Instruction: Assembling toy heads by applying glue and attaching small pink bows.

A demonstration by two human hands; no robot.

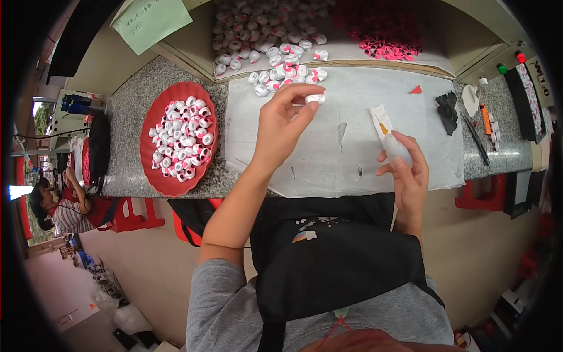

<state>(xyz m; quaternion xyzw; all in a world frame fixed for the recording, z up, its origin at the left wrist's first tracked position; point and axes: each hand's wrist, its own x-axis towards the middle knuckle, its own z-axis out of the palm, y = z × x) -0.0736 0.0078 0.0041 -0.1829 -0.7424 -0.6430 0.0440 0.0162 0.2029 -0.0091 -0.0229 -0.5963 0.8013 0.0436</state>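
Note:
My left hand (pixel 284 117) is raised over the paper sheet, thumb and fingers pinching a small white rounded piece (pixel 315 98). Just behind it lies a loose group of similar white pieces with pink parts (pixel 287 71). To the right, my right hand (pixel 409 173) is wrapped round a translucent squeeze bottle (pixel 397 151) with a narrow orange tip (pixel 384 127). That tip points away from me, over a small folded white paper (pixel 376 114). The worn white sheet (pixel 316 158) under both hands has torn spots.
A red scalloped bowl (pixel 145 141) full of white-and-pink pieces stands at left. The shelf behind holds more white pieces (pixel 252 29) and a heap of pink pieces (pixel 390 47). A black crumpled item (pixel 447 111), black tweezers-like tool (pixel 476 141) and orange-handled tool (pixel 485 119) lie right. Another person (pixel 70 208) sits far left.

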